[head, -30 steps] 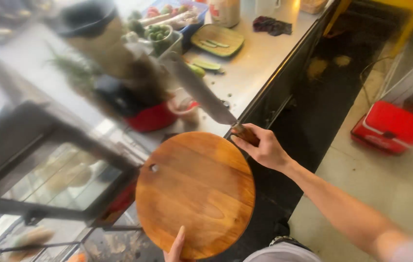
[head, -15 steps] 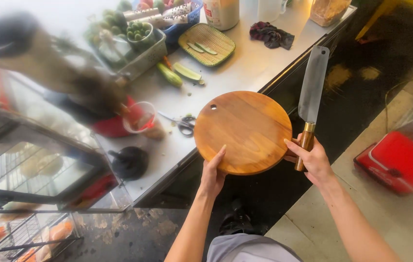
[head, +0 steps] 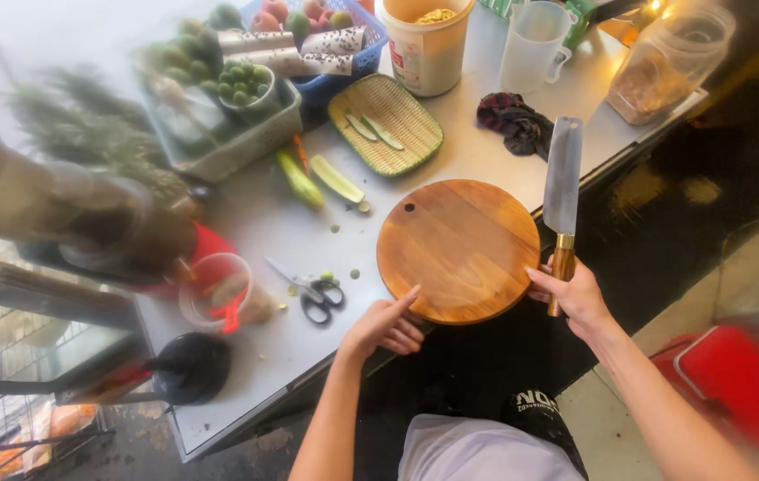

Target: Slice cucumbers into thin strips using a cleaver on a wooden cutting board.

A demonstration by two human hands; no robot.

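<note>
A round wooden cutting board [head: 456,246] lies flat near the front edge of the grey counter [head: 255,223]. My left hand [head: 381,328] rests at the board's near-left rim, index finger stretched onto the wood, holding nothing. My right hand [head: 571,297] grips the wooden handle of a broad cleaver [head: 563,178] just right of the board. The blade points away from me, over the counter's edge.
Black-handled scissors [head: 313,292] lie left of the board. Cut cucumber pieces [head: 319,181] and a green woven tray [head: 386,123] with slices sit behind it. A dark rag [head: 513,120], tub, clear jug, jar and vegetable baskets crowd the back. A red crate [head: 727,379] stands on the floor.
The board has gone from being carried tilted to lying flat on the counter. My left hand let go of its rim. The cleaver stays in my right hand, blade pointing away.
</note>
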